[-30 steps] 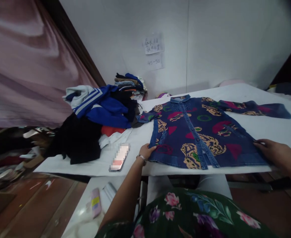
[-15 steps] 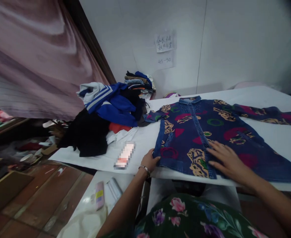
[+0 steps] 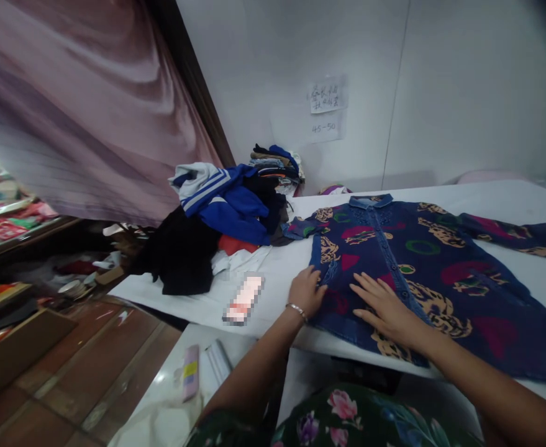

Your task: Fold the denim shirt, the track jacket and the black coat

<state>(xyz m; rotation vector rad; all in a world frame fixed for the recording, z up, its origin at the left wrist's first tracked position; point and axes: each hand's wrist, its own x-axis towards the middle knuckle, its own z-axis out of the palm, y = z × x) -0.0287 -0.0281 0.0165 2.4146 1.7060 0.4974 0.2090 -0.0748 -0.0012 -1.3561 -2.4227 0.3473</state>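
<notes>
The patterned shirt (image 3: pixel 435 273) lay spread at the near edge of the white table (image 3: pixel 278 268), beneath the right hand (image 3: pixel 387 311), whose fingers were splayed. The left hand (image 3: pixel 306 294) touched its side; whether it pinched cloth could not be told.

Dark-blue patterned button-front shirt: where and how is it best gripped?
Probably by the side edge nearest the bare left hand, coming from the left, thumb above and fingers slipped beneath. The dark-blue patterned button-front shirt lies spread flat, front up, collar away, so its borders offer the easiest pinch; this one lies over the white-covered table.
</notes>
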